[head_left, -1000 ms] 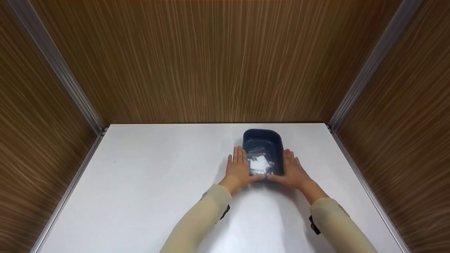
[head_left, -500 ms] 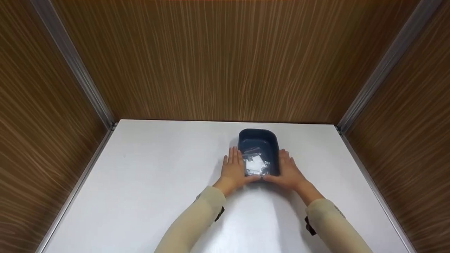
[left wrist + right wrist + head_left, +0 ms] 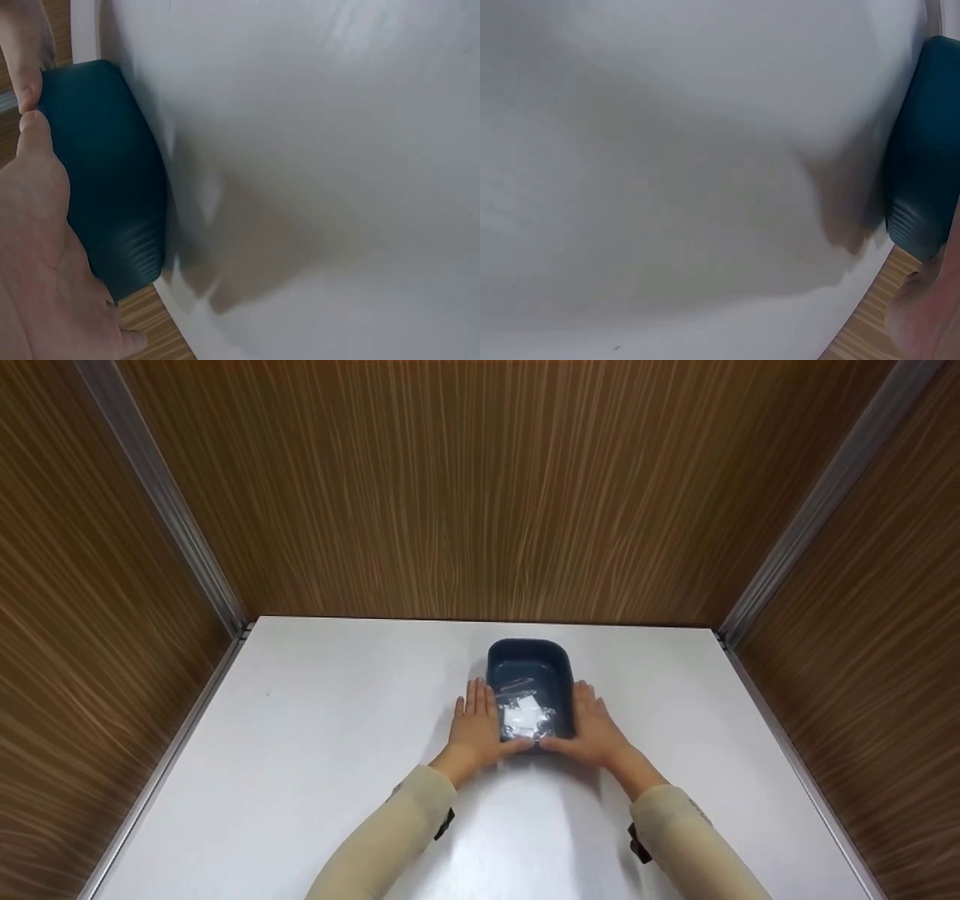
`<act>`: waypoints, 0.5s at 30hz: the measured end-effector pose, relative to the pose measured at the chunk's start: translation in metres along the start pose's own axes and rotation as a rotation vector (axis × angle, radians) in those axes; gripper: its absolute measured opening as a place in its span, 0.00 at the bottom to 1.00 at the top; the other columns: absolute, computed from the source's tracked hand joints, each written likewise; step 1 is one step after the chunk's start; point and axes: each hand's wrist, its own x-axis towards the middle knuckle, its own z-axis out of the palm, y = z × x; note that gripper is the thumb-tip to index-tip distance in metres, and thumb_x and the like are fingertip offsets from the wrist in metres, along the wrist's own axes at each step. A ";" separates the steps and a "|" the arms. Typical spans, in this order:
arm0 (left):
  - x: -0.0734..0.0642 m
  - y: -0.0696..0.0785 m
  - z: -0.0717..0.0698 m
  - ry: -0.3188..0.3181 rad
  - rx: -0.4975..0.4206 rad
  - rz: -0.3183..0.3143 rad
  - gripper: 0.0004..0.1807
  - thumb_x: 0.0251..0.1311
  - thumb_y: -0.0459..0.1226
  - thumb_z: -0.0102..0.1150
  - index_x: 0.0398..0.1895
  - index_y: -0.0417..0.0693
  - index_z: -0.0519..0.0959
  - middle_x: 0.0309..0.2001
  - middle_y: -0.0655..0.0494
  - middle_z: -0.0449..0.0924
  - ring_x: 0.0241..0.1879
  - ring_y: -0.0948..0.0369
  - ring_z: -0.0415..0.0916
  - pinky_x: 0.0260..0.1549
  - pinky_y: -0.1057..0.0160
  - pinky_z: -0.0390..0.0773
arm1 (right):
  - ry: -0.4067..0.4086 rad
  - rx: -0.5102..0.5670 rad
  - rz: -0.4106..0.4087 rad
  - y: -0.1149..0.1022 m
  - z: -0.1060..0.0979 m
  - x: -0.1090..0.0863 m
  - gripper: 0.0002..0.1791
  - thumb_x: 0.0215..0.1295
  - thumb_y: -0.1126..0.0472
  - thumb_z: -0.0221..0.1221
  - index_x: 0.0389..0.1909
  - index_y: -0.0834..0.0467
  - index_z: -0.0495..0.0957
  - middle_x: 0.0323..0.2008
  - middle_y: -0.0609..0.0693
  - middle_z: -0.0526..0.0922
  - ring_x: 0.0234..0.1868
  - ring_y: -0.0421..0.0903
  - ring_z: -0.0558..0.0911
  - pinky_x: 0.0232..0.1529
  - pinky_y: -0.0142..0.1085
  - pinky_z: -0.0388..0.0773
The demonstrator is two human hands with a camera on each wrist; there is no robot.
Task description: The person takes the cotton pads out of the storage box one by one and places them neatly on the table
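A dark blue rectangular bin (image 3: pixel 531 651), deep and round-cornered, stands near the back of the white table in the head view. Small clear plastic bags (image 3: pixel 523 715) with white pieces in them lie at its near end. My left hand (image 3: pixel 475 735) lies flat against the bin's left side, fingers straight and pointing away from me. On the opposite side, my right hand (image 3: pixel 596 735) presses likewise. Both thumbs stretch along the near rim, their tips almost meeting. Seen from the left wrist, the bin's outer wall (image 3: pixel 105 165) shows ridges near one corner.
The white table (image 3: pixel 337 720) extends all around the bin. Wood-grain panels (image 3: pixel 480 495) rise behind it and on both sides, with metal rails (image 3: pixel 169 502) at the corners. Shadows of the hands fall on the tabletop.
The bin has slid left across the table with both hands keeping their places on its sides. The bags inside have moved along with it. The head view has also shifted slightly.
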 end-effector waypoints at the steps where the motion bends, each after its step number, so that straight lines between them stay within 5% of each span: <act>1: 0.000 -0.002 0.001 0.003 0.007 -0.001 0.72 0.49 0.83 0.32 0.78 0.31 0.41 0.78 0.32 0.35 0.79 0.41 0.32 0.75 0.44 0.44 | 0.004 0.001 -0.005 -0.001 0.001 0.001 0.73 0.50 0.24 0.63 0.77 0.72 0.39 0.77 0.72 0.40 0.78 0.67 0.43 0.76 0.57 0.41; 15: -0.025 -0.030 0.008 0.022 -0.041 -0.012 0.72 0.50 0.81 0.40 0.76 0.27 0.44 0.77 0.28 0.39 0.78 0.38 0.36 0.75 0.43 0.47 | -0.011 -0.008 -0.050 -0.024 0.027 0.003 0.73 0.50 0.22 0.60 0.77 0.72 0.39 0.76 0.72 0.42 0.78 0.66 0.45 0.76 0.58 0.44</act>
